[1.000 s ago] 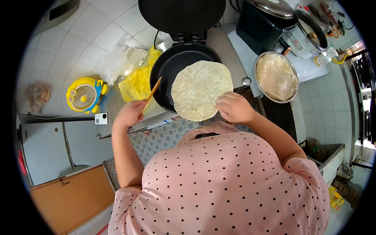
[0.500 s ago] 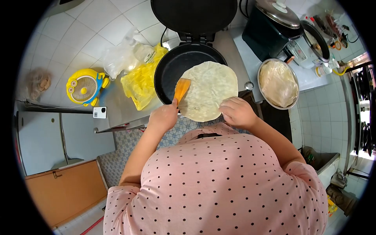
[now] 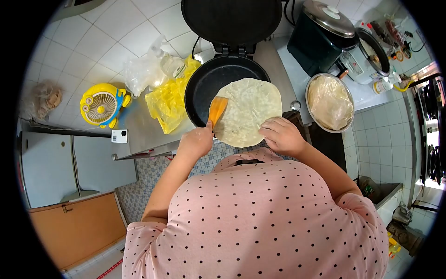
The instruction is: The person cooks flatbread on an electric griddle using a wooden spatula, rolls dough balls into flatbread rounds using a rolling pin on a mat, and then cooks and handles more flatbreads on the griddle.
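Note:
My left hand (image 3: 196, 141) is closed around the handle of an orange spatula (image 3: 217, 109). The spatula's broad blade lies over the left edge of a large, round, pale flatbread (image 3: 251, 109). Thumb and fingers of my right hand (image 3: 282, 135) grip the flatbread's lower right edge. The flatbread covers the near right part of a black electric griddle pan (image 3: 200, 88) and reaches past its rim on my side. Whether its underside touches the pan is hidden. Behind, the griddle's round black lid (image 3: 231, 21) stands raised on its hinge.
Left of the griddle are a yellow plastic bag (image 3: 165, 109), a clear bag (image 3: 144, 72), a yellow fan (image 3: 101, 107) and a phone (image 3: 120, 136). To the right, a metal bowl (image 3: 308, 104) holds a plastic-covered mass, near a dark lidded appliance (image 3: 304, 51) and an open cooker (image 3: 355, 65).
Everything in view sits slightly lower, as if the camera tipped. Hands, spatula and flatbread keep nearly the same places relative to the pan.

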### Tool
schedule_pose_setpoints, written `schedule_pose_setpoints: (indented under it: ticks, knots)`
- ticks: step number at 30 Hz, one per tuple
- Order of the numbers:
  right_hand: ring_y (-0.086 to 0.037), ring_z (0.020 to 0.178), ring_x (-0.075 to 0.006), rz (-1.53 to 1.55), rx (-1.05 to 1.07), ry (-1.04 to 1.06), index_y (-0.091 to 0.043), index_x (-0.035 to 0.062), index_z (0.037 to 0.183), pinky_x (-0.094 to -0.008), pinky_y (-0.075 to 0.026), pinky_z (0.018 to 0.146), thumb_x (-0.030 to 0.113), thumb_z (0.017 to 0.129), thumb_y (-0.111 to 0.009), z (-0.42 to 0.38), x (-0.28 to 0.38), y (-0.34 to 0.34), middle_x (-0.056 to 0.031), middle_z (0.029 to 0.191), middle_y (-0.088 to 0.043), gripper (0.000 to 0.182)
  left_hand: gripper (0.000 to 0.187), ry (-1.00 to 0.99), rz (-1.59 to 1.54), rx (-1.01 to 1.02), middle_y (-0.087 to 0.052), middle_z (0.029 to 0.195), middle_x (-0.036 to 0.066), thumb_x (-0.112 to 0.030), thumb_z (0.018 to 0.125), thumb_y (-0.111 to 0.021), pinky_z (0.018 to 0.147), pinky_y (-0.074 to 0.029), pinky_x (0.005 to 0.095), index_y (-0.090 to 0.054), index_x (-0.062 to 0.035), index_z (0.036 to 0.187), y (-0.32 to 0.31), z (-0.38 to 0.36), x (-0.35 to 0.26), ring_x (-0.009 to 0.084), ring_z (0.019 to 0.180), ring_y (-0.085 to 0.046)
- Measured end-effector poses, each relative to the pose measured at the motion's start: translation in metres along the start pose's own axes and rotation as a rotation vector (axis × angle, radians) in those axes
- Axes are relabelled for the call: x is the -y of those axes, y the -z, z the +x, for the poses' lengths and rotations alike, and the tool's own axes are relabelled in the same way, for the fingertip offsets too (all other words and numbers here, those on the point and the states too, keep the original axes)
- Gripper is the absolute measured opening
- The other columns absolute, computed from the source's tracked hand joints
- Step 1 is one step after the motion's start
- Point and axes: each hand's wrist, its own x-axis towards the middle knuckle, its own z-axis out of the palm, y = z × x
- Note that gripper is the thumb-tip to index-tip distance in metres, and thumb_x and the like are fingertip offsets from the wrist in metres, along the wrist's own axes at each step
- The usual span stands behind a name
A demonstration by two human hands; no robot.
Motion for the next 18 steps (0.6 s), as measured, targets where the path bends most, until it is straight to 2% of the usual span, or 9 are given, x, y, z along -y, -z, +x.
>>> schedule_pose_setpoints:
  ticks: [11,14,18]
  knots:
    - [-0.06,0.103,-0.0274,-0.034,0.017,-0.03,-0.066,0.0067,0.102,-0.0401,-0.047,0.094,0.007,0.076,-0.066,-0.0004,-0.0006,0.0035,-0.0075,0.103,-0.064,0.026,0.038,0.001,0.009,0.031,-0.071,0.095,0.019,-0.02,0.099,-0.043,0.078,-0.053,0.0481,-0.05,-0.0006,0.132,0.0049,-0.0008,-0.0027,0.0343,0.091,-0.069]
    - [-0.06,0.103,-0.0273,-0.03,0.013,-0.03,-0.066,0.0067,0.101,-0.0402,-0.047,0.094,0.007,0.075,-0.066,-0.0012,0.0,0.0033,-0.0076,0.104,-0.064,0.026,0.038,0.008,-0.01,0.001,-0.07,0.093,0.02,-0.026,0.1,-0.047,0.076,-0.052,0.0509,-0.048,-0.0041,0.131,-0.0047,0.0034,0.002,0.037,0.09,-0.068]
    - [-0.06,0.102,-0.0269,-0.014,0.026,0.033,-0.065,0.0069,0.098,-0.0401,-0.047,0.094,0.007,0.073,-0.066,-0.0028,-0.0018,0.001,-0.0078,0.104,-0.064,0.025,0.041,0.008,0.017,0.009,-0.071,0.095,0.019,-0.019,0.099,-0.043,0.077,-0.054,0.048,-0.047,0.0006,0.135,0.0002,0.0002,-0.0028,0.0342,0.09,-0.069]
